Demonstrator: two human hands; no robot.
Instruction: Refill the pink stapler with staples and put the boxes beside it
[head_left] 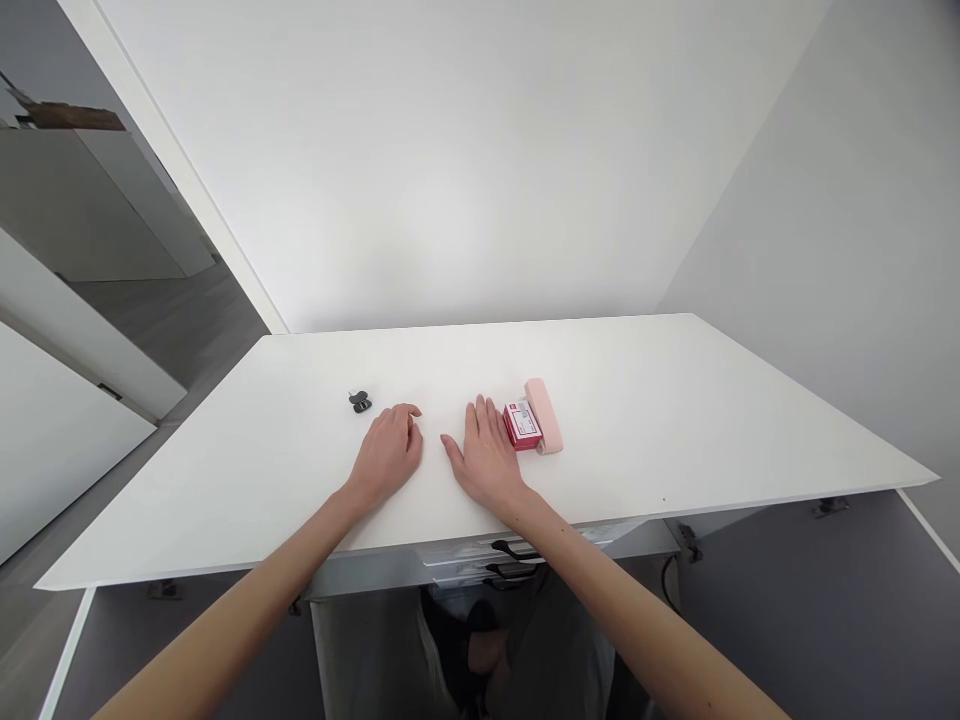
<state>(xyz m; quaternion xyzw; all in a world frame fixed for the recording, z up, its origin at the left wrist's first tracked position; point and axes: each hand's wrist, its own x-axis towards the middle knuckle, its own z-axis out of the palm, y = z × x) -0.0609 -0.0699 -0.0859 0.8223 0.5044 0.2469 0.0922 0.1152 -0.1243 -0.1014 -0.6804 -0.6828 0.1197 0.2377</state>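
The head camera looks forward and down at a white surface point(675, 420) that runs wide across the middle of the picture, with a plain white wall rising behind it and a grey wall to the right.

Two bare hands lie on the surface, palms down, side by side near its front edge and just apart from each other. The left hand point(388, 452) rests flat with its fingers loosely together and slightly curled; its grip is slack and holds nothing. The right hand point(486, 455) rests flat with its fingers stretched forward and its thumb spread out to the left; its grip is open and holds nothing.

Three small things lie on the surface. One is a small red box point(522, 424) with a pale label on top, lying just beside the right hand's fingertips, on their right; whether skin touches the box cannot be told. One is a pale pink oblong object point(544, 415), perhaps a small stapler, lying flat against the far right side of the red box and touching it. One is a small black object point(360, 401), too small to name, lying near the left hand, beyond it and a little to its left, clearly apart from the fingers.

Two bare forearms reach in from the bottom corners. Below the front edge of the surface, grey panels and some dark cables show, blurred.
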